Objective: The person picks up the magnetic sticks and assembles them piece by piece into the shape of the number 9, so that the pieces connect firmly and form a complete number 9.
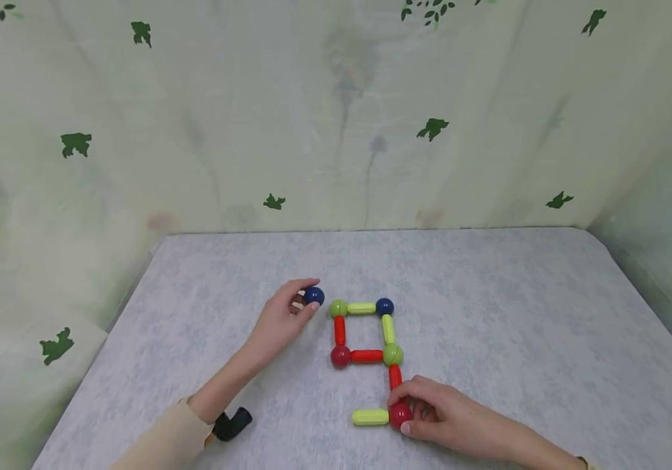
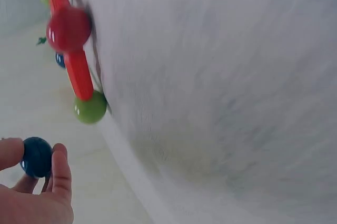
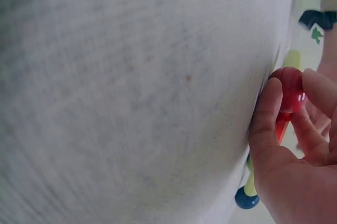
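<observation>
Between the thumb and fingers of my left hand is a dark blue ball, left of a flat figure of balls and rods. The square part of that figure has a green ball, another blue ball, a red ball and a second green ball, joined by yellow-green and red rods. From the second green ball a red rod runs down to a lower red ball, which my right hand pinches. A yellow-green rod sticks out leftward from that ball.
The figure lies on a grey-white table cover. A black strap-like piece shows beside the left sleeve. Behind the table hangs a pale curtain with green bird shapes.
</observation>
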Available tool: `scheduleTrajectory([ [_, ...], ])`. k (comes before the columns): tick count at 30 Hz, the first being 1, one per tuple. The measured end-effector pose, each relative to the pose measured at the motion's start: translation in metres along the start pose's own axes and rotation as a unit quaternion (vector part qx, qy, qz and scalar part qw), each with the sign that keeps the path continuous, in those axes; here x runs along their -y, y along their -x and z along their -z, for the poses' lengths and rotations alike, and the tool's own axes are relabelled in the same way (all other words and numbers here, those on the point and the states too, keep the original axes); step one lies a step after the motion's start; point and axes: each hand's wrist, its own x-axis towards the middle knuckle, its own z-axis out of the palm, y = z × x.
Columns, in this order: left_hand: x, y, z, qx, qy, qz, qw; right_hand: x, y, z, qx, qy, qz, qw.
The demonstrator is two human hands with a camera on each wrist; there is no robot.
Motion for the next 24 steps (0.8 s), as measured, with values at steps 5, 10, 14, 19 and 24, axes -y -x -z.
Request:
scheduleTrajectory([
  [5,-0.007,0.035,-0.002,-0.012,0.006,-0.029,0.9995,0.0,0.0,0.0,-0.003,-0.002,-0.006,1.0],
  [10,-0.015,0.068,-0.008,0.02,0.04,-0.019,0.9988,0.0,0.001,-0.001,-0.006,0.002,-0.015,0.9999],
  [14,-0.016,0.089,-0.015,0.088,0.044,-0.005,0.9951,0.0,0.002,-0.001,-0.008,0.008,-0.016,0.9998],
  [19,-0.011,0.103,-0.026,0.177,0.062,0.031,0.9817,-0.001,0.002,0.001,-0.008,0.003,-0.019,0.9998],
  [24,-0.008,0.105,-0.036,0.213,0.102,0.082,0.9682,-0.002,0.002,0.002,-0.007,0.002,-0.006,1.0],
])
